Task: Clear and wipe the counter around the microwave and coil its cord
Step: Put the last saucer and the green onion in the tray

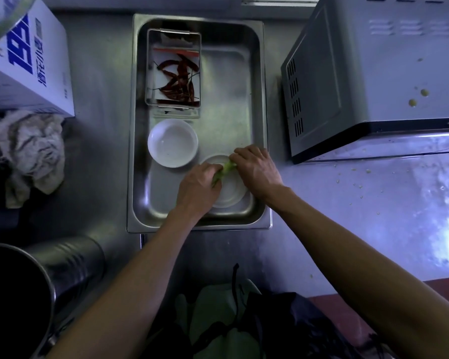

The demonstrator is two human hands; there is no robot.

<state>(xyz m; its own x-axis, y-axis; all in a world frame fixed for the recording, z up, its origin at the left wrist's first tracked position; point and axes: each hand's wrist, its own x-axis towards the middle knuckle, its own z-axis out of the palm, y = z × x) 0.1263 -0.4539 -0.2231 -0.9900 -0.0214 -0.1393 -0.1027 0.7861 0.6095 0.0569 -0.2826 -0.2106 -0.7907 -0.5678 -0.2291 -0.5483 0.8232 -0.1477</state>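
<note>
While both hands — left hand (198, 187), right hand (257, 168) — grip green scrap (224, 171), steel pan (262, 125) walls hem them.

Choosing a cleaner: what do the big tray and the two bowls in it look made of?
The tray looks like stainless steel: brushed grey with soft reflections. The bowls look like glazed white ceramic, possibly melamine; smooth and glossy.

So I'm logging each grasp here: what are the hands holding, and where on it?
Both hands, left hand and right hand, pinch a green vegetable piece, one at each end, over the small bowl.
</note>
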